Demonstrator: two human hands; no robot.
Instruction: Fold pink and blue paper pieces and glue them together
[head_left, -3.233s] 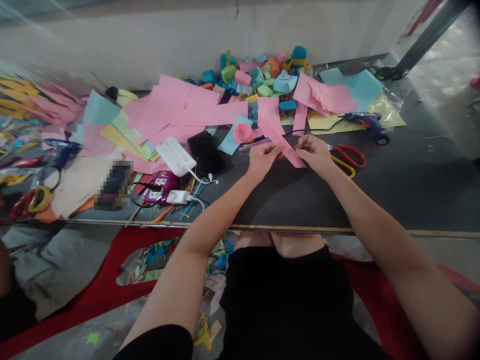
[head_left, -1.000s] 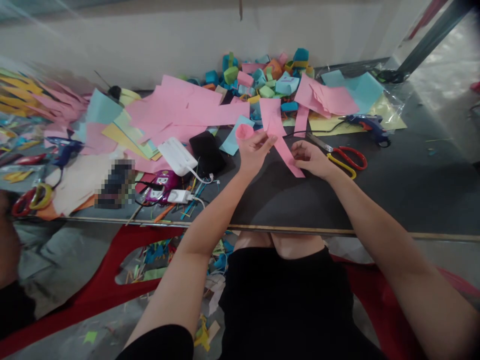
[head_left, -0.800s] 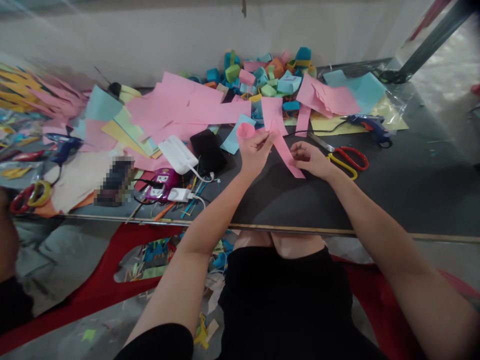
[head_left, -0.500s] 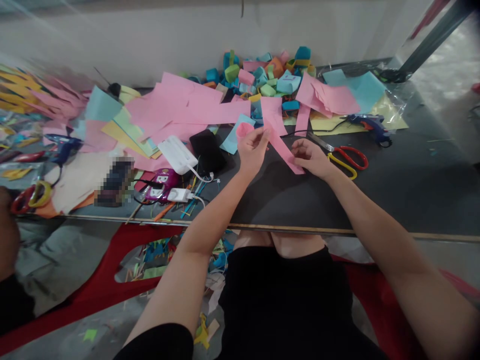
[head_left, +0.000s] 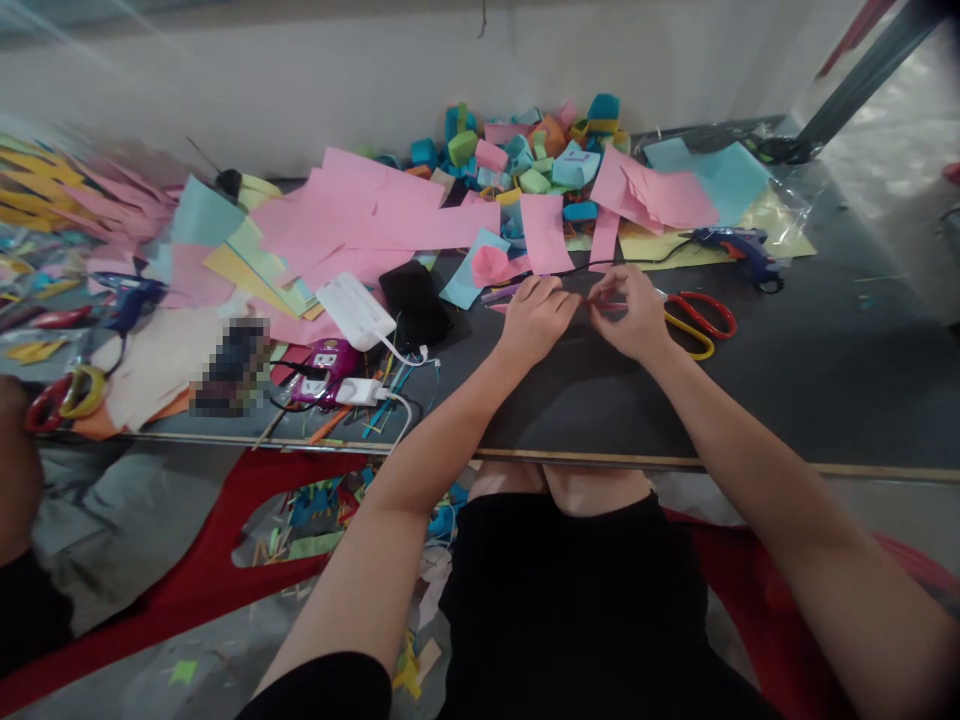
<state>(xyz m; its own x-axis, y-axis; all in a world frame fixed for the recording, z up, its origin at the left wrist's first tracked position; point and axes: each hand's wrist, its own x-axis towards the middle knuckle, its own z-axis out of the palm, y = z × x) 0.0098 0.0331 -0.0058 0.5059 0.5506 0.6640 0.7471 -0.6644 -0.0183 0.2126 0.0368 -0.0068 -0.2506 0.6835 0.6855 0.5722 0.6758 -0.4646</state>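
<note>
My left hand (head_left: 534, 318) and my right hand (head_left: 628, 312) meet over the dark table (head_left: 787, 380), fingers pinched together on a folded pink paper strip (head_left: 594, 298), of which only a thin edge shows between them. A rolled pink paper ring (head_left: 489, 265) lies just beyond my left hand. Red and yellow scissors (head_left: 697, 318) rest right beside my right hand. A pink sheet (head_left: 545, 233) lies flat behind both hands.
Pink, blue and yellow paper sheets (head_left: 360, 215) and a heap of folded paper pieces (head_left: 525, 150) cover the far table. A glue gun (head_left: 731, 248), white power bank (head_left: 354, 312), black phone (head_left: 414, 305), second glue gun (head_left: 127, 295) and more scissors (head_left: 56, 400) lie around. Another person sits at the far left.
My left hand came down from its raised spot to meet my right hand. The pink strip, which stood out long between them, is now folded small within my fingers.
</note>
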